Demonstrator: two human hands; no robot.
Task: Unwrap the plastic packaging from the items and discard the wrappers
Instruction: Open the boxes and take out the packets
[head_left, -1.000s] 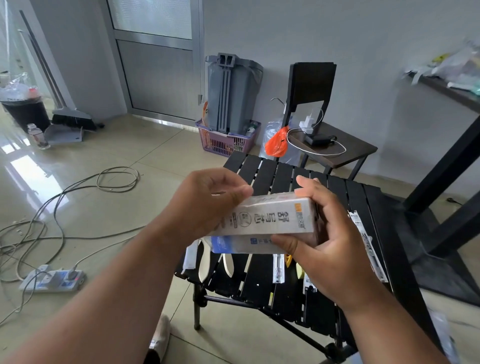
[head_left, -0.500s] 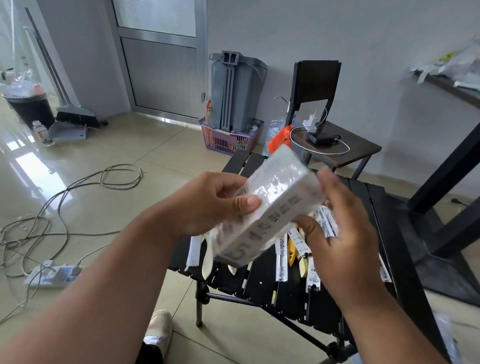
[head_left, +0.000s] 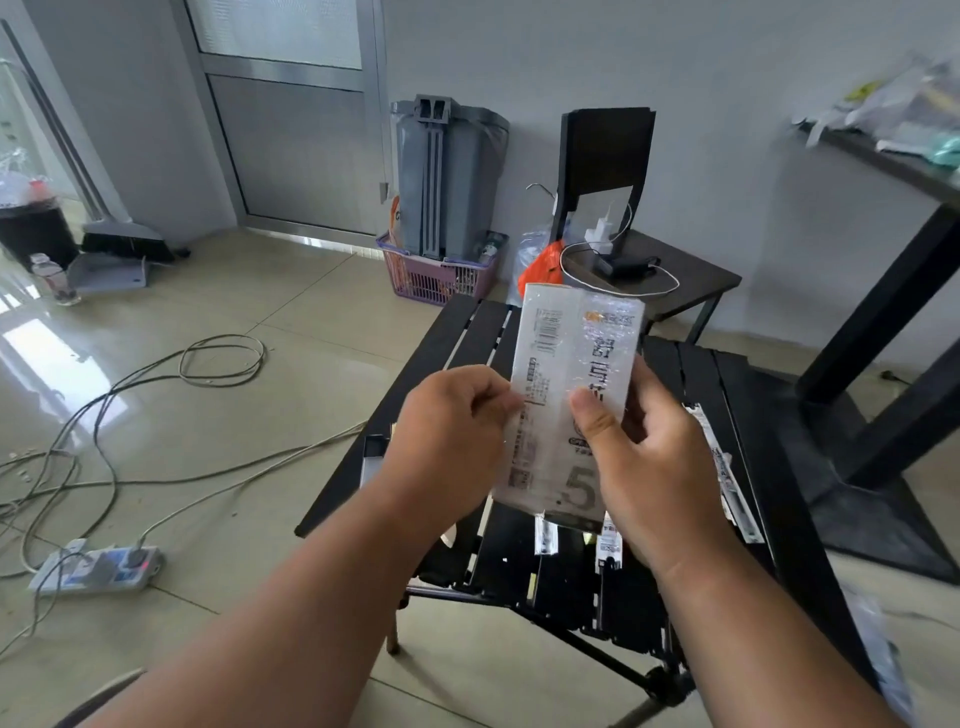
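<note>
A white box sealed in clear plastic wrap stands upright in the air above the black slatted table. My left hand pinches its left edge near the middle, fingers curled. My right hand holds the right side, thumb pressed on the front face and fingers behind the box. Several small wrapped items lie on the table under and to the right of the box, partly hidden by my hands.
A grey bin stands in a purple basket by the wall. A small dark side table carries a charger and cable. Cables and a power strip lie on the floor at left. A black desk leg rises at right.
The box has turned from lying sideways, through a tilt, to standing upright. My right hand has shifted so its thumb lies on the front face; my left hand now pinches the left edge.
</note>
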